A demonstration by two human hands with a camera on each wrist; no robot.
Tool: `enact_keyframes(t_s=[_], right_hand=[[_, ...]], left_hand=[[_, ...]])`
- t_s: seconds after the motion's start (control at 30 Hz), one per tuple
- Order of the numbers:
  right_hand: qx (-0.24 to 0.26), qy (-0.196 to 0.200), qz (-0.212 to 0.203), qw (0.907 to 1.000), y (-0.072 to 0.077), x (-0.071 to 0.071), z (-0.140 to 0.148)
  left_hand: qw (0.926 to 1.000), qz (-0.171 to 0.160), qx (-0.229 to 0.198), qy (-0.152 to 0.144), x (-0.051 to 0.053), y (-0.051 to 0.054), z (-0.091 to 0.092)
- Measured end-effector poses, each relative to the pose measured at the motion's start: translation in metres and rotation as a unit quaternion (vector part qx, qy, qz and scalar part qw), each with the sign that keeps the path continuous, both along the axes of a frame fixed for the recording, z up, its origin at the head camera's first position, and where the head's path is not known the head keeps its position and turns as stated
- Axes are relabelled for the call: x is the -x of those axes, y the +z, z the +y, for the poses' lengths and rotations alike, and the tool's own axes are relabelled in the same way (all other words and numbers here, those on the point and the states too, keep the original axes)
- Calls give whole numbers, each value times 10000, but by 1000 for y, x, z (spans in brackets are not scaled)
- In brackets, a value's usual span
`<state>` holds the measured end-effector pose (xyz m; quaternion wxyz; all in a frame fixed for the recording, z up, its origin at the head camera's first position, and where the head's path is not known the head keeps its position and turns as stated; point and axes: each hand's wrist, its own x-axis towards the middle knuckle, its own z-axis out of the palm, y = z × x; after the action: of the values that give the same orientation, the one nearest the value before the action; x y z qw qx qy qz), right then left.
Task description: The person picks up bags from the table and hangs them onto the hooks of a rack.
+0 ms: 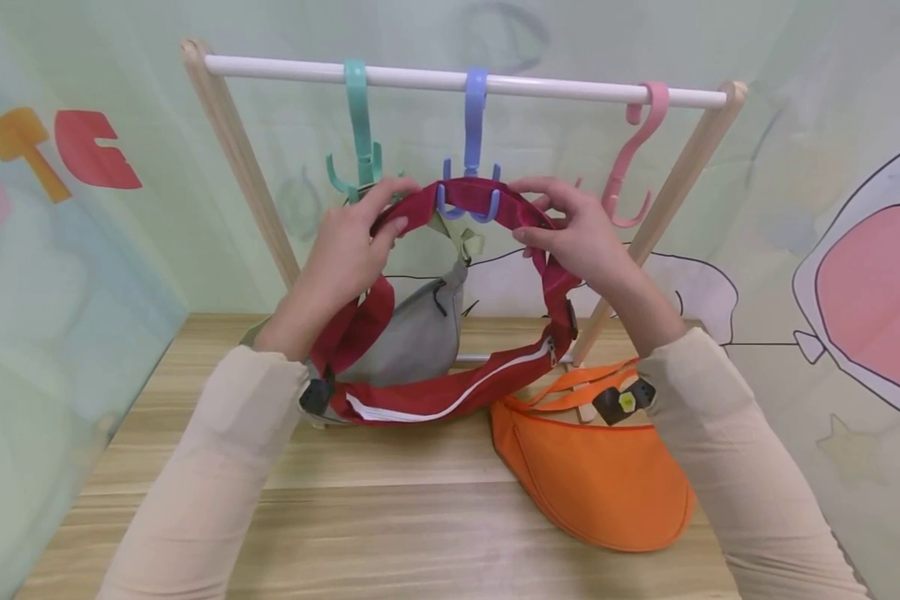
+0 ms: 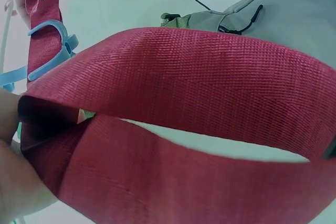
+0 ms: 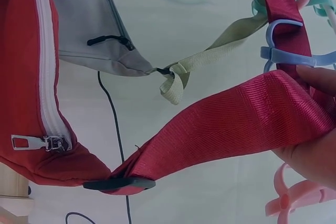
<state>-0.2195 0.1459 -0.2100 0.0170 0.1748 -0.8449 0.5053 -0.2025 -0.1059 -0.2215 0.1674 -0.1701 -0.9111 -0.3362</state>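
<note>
Left hand (image 1: 352, 242) and right hand (image 1: 581, 229) pinch the red strap (image 1: 468, 194) at the blue hook (image 1: 474, 125). Grey bag (image 1: 420, 333) behind; orange bag (image 1: 600, 479) on worktop (image 1: 375, 525). Letters (image 1: 93, 150): "TE".

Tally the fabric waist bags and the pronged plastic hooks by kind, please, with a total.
Bags, 3: white-zipped red fabric waist bag, grey fabric waist bag, orange fabric waist bag.
Hooks, 3: green pronged plastic hook, blue pronged plastic hook, pink pronged plastic hook.
Total: 6.
</note>
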Motion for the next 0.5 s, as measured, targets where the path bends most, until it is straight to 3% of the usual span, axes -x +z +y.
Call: enact_keyframes(t_s=[0.5], right_hand=[[-90, -8, -13, 10000, -3, 0, 4]], left_hand=[[10000, 30, -46, -75, -2, -5, 2]])
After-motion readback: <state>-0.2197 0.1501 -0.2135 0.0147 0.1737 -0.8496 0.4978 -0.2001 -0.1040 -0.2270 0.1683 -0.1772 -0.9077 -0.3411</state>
